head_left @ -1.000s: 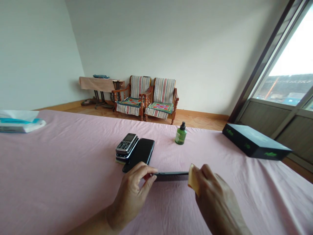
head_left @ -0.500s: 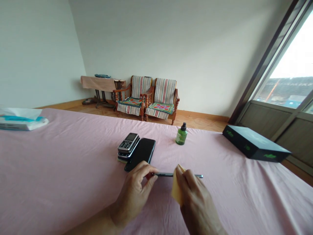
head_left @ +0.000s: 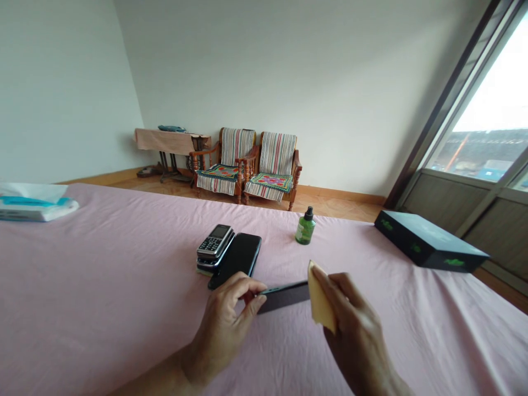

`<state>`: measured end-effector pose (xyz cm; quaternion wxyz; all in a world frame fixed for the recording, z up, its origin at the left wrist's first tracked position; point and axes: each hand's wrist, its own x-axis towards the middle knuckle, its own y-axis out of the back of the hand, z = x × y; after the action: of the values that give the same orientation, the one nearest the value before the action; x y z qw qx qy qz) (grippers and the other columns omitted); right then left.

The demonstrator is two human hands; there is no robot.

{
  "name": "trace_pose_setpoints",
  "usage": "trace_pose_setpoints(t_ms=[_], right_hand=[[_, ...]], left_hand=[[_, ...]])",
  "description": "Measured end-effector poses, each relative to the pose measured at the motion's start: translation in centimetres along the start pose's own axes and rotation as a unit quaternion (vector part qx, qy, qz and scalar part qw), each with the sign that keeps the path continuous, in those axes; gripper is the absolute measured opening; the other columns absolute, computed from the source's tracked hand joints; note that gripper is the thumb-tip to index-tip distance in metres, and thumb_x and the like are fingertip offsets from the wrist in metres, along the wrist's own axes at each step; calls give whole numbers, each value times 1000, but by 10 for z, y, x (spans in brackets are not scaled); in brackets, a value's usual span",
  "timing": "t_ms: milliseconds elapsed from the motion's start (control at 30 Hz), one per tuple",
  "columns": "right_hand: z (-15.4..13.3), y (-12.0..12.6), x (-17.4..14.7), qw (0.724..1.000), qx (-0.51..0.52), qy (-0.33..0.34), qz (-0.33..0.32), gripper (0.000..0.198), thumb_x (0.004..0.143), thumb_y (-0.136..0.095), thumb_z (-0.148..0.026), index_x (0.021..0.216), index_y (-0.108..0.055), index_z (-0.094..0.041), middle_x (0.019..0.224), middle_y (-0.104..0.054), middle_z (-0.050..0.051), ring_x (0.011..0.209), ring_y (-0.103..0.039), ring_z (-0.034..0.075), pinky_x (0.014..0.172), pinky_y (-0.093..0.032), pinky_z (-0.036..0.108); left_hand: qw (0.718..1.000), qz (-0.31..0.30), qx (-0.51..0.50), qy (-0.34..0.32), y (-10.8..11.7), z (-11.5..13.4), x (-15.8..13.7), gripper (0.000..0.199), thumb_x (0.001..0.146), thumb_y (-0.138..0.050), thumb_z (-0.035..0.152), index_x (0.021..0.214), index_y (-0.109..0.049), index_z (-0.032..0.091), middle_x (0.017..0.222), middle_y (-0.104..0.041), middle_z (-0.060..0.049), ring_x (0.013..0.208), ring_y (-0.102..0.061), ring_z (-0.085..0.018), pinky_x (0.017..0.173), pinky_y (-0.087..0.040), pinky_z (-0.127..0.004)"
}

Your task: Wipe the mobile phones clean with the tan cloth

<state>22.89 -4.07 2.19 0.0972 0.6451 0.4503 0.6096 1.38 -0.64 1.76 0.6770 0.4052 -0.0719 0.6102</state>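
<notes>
Just above the pink table (head_left: 103, 286), my left hand (head_left: 225, 324) pinches a dark phone (head_left: 284, 296) by its end while my right hand (head_left: 355, 330) presses a yellow cloth (head_left: 319, 300) against it; wiping seems underway, and the next stroke needs a steady grip.

The left hand (head_left: 225, 324) pinches a dark, probably phone-like slab (head_left: 284, 296) while the right hand (head_left: 355, 330) presses a yellow cloth (head_left: 320, 300) against it.
</notes>
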Motion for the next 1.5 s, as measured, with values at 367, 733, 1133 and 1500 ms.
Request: trace_pose_setpoints(t_ms=[367,733,1133,1500], right_hand=[[-4,-1,-3,997,65,26,-11,62,76,-42,1,134,-47,-21,96,-57,9,81,-59,20,64,-52,27],[-45,-23,5,975,15,220,-14,41,92,-36,-8,132,-44,-4,92,-67,14,79,-63,23,65,-56,34],[-13,-16,-3,992,-56,114,-17,46,75,-42,2,119,-54,-2,85,-61,15,71,-57,25,59,-54,38],[28,-3,5,995,-96,-24,-19,33,74,-52,-6,103,-64,-12,79,-57,8,67,-55,22,59,-48,35]], left_hand=[[999,-16,3,27,1,-4,2,8,87,-56,18,87,-64,18,75,-59,0,66,-59,-14,63,-48,-25],[999,-17,-48,9,-3,4,-4,15,84,-56,10,94,-62,20,80,-65,1,69,-61,-13,66,-50,-22],[999,-25,4,-21,-2,-1,-3,14,84,-56,10,89,-62,21,74,-59,2,66,-59,-13,64,-47,-23],[1000,-18,3,-22,-3,-3,-3,11,84,-57,11,87,-62,20,73,-58,2,65,-59,-13,63,-47,-23]])
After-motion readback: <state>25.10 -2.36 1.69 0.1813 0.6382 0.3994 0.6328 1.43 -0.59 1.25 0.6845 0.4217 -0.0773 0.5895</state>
